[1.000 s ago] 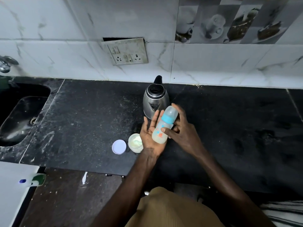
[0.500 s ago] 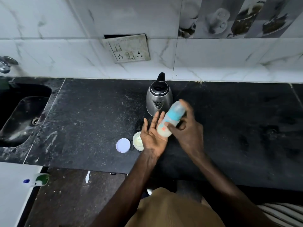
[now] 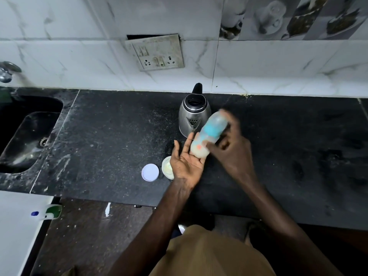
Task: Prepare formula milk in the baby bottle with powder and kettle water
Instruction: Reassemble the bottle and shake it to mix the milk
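Observation:
My right hand (image 3: 232,154) grips the capped baby bottle (image 3: 207,136), blurred by motion, tilted with its blue collar up and to the right and milky liquid in its base. The base rests against the fingers of my left hand (image 3: 185,166), which is held flat, palm up. A steel kettle (image 3: 194,114) with its lid open stands on the black counter (image 3: 109,136) just behind the bottle. An open powder tub (image 3: 166,167) sits by my left wrist, its white lid (image 3: 150,172) lying to the left.
A dark sink (image 3: 25,134) is set in the counter at the left, with a tap (image 3: 7,71) above it. A socket plate (image 3: 157,52) hangs on the tiled wall. A white surface with a green-and-blue object (image 3: 49,212) lies at the lower left.
The bottle has tipped further to the right and blurred, shaken against my left palm by my right hand. My left hand stays open under it. Kettle, tub and lid have not moved.

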